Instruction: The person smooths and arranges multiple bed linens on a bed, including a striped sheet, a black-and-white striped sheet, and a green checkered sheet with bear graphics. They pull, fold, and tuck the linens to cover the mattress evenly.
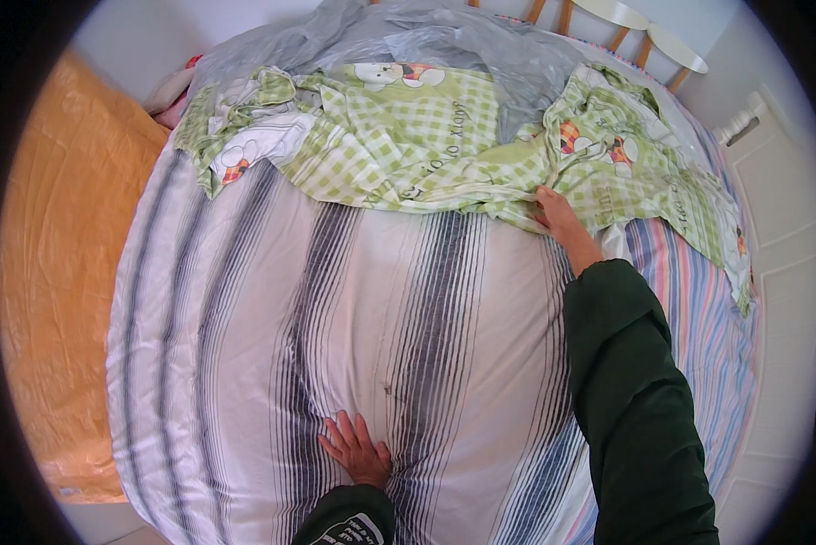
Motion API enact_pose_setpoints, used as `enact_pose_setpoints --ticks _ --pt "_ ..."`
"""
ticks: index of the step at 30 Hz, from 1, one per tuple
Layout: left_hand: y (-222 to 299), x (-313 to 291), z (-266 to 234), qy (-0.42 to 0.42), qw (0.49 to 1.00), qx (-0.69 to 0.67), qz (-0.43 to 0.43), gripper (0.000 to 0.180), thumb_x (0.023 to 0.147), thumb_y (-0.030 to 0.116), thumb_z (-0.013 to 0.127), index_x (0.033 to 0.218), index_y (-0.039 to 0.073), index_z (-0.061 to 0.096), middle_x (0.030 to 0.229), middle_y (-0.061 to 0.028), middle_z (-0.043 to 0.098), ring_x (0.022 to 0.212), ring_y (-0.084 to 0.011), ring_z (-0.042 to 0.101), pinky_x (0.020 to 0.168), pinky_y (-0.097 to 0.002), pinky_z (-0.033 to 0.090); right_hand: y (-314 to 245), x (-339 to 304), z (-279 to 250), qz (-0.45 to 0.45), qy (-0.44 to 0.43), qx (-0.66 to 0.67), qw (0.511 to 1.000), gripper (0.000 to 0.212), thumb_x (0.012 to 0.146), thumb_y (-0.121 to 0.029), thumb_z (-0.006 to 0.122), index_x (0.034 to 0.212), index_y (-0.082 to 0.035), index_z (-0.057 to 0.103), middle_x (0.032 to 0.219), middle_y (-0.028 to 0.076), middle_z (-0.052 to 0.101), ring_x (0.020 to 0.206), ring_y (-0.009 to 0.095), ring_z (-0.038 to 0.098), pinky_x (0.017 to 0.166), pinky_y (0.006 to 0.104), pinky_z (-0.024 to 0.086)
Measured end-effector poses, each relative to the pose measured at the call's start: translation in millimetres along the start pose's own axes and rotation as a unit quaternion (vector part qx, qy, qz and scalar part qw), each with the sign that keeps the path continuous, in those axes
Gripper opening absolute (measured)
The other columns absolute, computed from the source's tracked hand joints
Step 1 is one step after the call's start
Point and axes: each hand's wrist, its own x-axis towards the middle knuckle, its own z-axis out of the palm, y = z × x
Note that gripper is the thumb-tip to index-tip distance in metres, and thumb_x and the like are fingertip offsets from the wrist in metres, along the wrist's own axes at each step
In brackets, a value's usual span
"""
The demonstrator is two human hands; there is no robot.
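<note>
A green-and-white checked bed cloth [362, 145], printed with cartoon bears, lies bunched and creased across the far part of the bed. At its near edge, right of the middle, my right hand [558, 218] is closed with a fold of it between thumb and fingers. Under the cloth spreads a white cover with dark stripes [508, 300]. My left hand [358, 452] rests palm down on this cover near the front, fingers spread and holding nothing.
Crumpled clear plastic sheeting [290, 45] lies beyond the cloth. An orange plastic-wrapped slab [72, 291] stands along the left side. At the right are a pink-and-blue striped sheet [698, 336] and a white bed frame [794, 236]. A slatted headboard [644, 45] rises at the back.
</note>
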Motion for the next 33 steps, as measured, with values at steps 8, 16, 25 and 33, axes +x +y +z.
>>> enact_pose_setpoints --ticks 8,16,25,33 --pt "-2 2 1 0.005 1.000 0.017 0.014 0.057 0.087 0.030 0.040 0.136 0.002 0.037 0.148 -0.0236 0.028 0.139 -0.0472 0.018 0.108 -0.0660 0.008 -37 -30 -7 -0.126 0.005 0.381 0.916 0.019 0.086 -0.014 0.066 0.102 -0.006 0.063 0.089 0.006 0.065 0.079 0.017 0.061 0.071 0.0312 0.050" --pt "1 1 2 0.014 0.999 0.031 0.010 0.061 0.087 0.027 0.038 0.142 0.002 0.030 0.151 -0.0211 0.023 0.141 -0.0427 0.014 0.111 -0.0610 0.006 -67 -185 -35 -0.090 -0.180 0.510 0.836 0.026 0.087 -0.010 0.064 0.110 -0.001 0.056 0.108 0.012 0.064 0.099 0.023 0.063 0.084 0.0358 0.054" --pt "6 2 -2 0.074 0.994 0.062 0.044 0.055 0.094 0.026 0.033 0.145 0.006 0.028 0.154 -0.0167 0.022 0.143 -0.0372 0.015 0.112 -0.0556 0.007 13 -436 -65 -0.144 -0.250 0.356 0.889 0.038 0.089 -0.008 0.061 0.126 -0.002 0.050 0.119 0.008 0.059 0.108 0.018 0.058 0.090 0.0318 0.048" --pt "1 3 7 0.112 0.992 0.017 0.052 0.053 0.096 0.029 0.036 0.145 0.010 0.031 0.153 -0.0135 0.024 0.142 -0.0357 0.017 0.111 -0.0563 0.008 168 -559 -79 -0.025 -0.127 0.295 0.947 0.043 0.090 -0.012 0.062 0.129 0.000 0.048 0.115 0.003 0.061 0.103 0.013 0.058 0.089 0.0290 0.046"
